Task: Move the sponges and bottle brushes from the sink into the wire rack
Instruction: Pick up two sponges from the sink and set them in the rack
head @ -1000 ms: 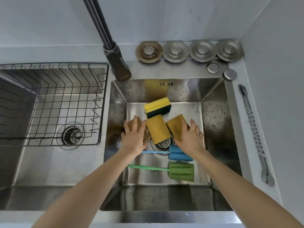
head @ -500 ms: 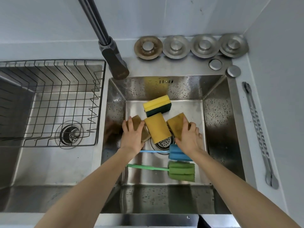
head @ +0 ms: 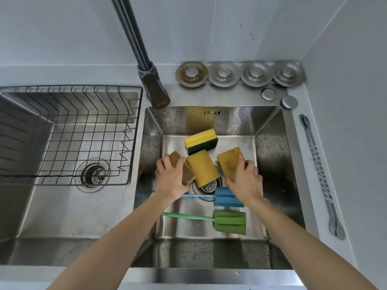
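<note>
In the right sink basin (head: 270, 155), my left hand (head: 170, 181) is closed around a brownish sponge (head: 181, 167). My right hand (head: 244, 178) grips a worn yellow sponge (head: 228, 163), tilted up off the sink floor. Between them a yellow sponge (head: 202, 167) lies over the drain. Behind it sits a yellow-and-green sponge (head: 200, 141). A blue bottle brush (head: 226, 198) and a green bottle brush (head: 229, 221) lie nearer me, handles pointing left. The black wire rack (head: 69, 135) sits in the left basin, with nothing in it.
A dark faucet spout (head: 155, 91) hangs over the divider between the basins. Several metal drain stoppers (head: 239, 73) line the back ledge. A metal chain tool (head: 320, 174) lies on the right counter. The left basin's drain (head: 94, 174) shows through the rack.
Both hands have closed on their sponges: fingers that lay flat over them now curl around them. The right sponge has tipped up off the sink floor. The camera has shifted slightly.
</note>
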`<state>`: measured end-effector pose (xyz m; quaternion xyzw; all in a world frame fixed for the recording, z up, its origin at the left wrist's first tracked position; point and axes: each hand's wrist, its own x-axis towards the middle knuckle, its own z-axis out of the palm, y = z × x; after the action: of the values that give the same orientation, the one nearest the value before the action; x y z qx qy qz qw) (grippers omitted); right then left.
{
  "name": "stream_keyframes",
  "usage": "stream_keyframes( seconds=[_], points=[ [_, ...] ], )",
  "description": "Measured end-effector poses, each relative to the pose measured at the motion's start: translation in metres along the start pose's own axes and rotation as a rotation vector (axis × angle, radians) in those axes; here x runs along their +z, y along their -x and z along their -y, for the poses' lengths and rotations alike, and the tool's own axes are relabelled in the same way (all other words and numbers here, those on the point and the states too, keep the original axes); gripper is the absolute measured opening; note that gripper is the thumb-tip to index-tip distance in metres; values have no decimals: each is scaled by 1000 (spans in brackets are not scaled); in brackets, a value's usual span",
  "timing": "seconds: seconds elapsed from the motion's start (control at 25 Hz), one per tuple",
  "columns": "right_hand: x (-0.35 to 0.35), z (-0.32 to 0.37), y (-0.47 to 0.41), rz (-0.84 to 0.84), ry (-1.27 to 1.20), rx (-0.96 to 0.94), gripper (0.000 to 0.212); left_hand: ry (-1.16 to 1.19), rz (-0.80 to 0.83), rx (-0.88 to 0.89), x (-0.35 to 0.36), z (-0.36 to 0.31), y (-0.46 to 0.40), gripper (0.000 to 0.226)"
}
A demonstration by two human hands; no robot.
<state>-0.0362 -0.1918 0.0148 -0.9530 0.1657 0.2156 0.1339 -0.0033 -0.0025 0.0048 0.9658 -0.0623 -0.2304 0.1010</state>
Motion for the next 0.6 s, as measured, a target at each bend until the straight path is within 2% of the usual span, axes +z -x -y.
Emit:
stream_keyframes(
  seconds=[0.6],
  points=[
    [-48,35,57,-213,-156,-167,79,137,-278,227,-65,1,57,78]
  ],
)
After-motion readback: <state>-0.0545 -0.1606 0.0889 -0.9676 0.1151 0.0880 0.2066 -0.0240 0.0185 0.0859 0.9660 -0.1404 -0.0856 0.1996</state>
